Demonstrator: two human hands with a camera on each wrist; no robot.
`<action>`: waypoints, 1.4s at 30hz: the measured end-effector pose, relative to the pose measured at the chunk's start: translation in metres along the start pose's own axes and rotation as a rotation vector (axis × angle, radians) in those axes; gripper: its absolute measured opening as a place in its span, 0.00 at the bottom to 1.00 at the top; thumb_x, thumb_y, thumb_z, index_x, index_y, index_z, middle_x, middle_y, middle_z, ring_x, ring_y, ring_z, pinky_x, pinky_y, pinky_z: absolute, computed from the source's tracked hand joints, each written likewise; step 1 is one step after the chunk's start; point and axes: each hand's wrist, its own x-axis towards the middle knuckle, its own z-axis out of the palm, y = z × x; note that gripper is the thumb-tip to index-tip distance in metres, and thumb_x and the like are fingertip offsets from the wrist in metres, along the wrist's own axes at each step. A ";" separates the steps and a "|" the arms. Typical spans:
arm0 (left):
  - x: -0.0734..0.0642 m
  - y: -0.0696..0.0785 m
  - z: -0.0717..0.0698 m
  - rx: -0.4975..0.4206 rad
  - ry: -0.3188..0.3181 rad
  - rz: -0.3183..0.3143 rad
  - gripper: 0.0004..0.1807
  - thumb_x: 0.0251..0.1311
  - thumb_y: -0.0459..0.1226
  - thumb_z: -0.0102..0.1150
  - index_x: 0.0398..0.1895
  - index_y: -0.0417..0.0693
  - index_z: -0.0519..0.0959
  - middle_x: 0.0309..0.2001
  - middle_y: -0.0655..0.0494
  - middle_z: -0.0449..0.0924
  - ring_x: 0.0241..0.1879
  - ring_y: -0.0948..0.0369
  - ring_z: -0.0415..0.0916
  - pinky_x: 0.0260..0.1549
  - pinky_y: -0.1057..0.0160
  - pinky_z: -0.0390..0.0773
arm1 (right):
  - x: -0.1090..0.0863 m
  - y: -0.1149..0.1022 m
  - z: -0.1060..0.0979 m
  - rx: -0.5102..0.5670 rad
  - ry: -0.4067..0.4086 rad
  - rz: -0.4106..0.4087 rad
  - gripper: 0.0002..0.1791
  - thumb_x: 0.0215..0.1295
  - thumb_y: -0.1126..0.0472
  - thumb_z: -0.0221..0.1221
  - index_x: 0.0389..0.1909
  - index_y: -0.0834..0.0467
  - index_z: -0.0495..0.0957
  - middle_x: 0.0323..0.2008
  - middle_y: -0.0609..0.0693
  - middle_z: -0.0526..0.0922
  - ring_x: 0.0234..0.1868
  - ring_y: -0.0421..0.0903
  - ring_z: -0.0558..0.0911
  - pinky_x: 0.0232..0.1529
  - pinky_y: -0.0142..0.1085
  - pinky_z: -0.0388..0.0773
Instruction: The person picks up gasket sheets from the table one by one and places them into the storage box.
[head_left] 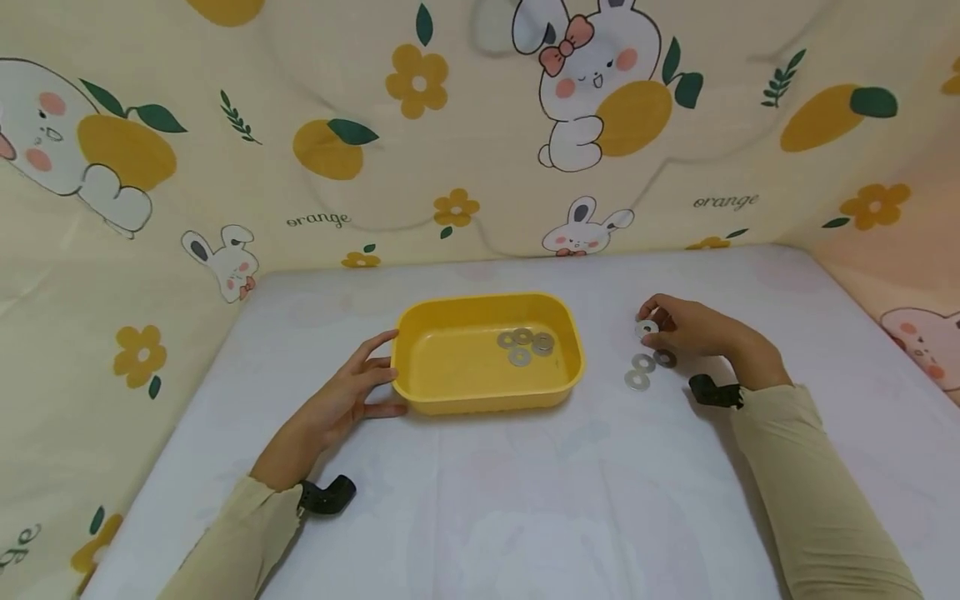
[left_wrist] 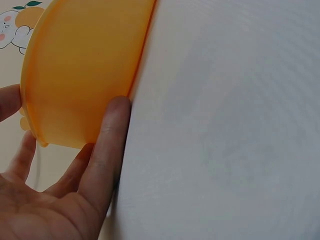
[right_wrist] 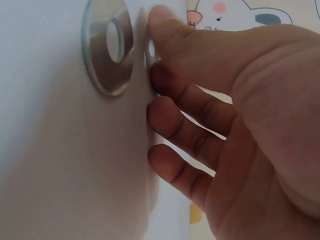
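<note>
In the head view, a yellow plastic tray (head_left: 442,371) stands mid-table, with several flat metal washers (head_left: 519,357) at the right of its floor. My left hand (head_left: 341,404) rests against the tray's left end, fingers spread and fairly straight, as the left wrist view also shows along the tray wall (left_wrist: 82,75). To the right of the tray, my right hand (head_left: 697,329) pinches a washer (head_left: 640,331) between thumb and fingertips, at or just over the table. Nearer to me lie three more washers (head_left: 637,380). One large washer (right_wrist: 96,55) shows beside the fingers in the right wrist view.
A white cloth (head_left: 517,500) covers the table. Behind it and at both sides hangs a cream curtain (head_left: 247,192) printed with rabbits and oranges. Each wrist wears a small black camera (head_left: 330,496), and both sleeves are beige.
</note>
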 end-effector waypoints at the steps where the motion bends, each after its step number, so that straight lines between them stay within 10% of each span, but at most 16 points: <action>1: 0.000 0.000 0.000 -0.003 0.000 -0.001 0.36 0.72 0.38 0.52 0.78 0.67 0.50 0.73 0.41 0.57 0.57 0.55 0.76 0.53 0.48 0.84 | -0.001 0.000 0.000 -0.001 -0.004 0.004 0.23 0.68 0.55 0.63 0.58 0.57 0.69 0.47 0.58 0.79 0.44 0.50 0.77 0.49 0.45 0.75; 6: 0.001 -0.001 0.001 -0.005 -0.003 0.010 0.36 0.72 0.37 0.51 0.78 0.67 0.50 0.73 0.41 0.57 0.57 0.55 0.76 0.52 0.48 0.84 | -0.002 0.001 0.000 -0.017 -0.013 -0.011 0.22 0.67 0.59 0.63 0.60 0.57 0.71 0.51 0.61 0.79 0.46 0.51 0.79 0.53 0.54 0.76; 42: 0.001 0.000 0.002 -0.010 0.015 -0.003 0.36 0.72 0.37 0.51 0.78 0.68 0.50 0.73 0.42 0.57 0.62 0.51 0.72 0.53 0.48 0.84 | 0.000 -0.017 -0.003 -0.018 0.217 -0.088 0.23 0.61 0.55 0.69 0.56 0.55 0.79 0.35 0.50 0.73 0.41 0.48 0.71 0.33 0.31 0.68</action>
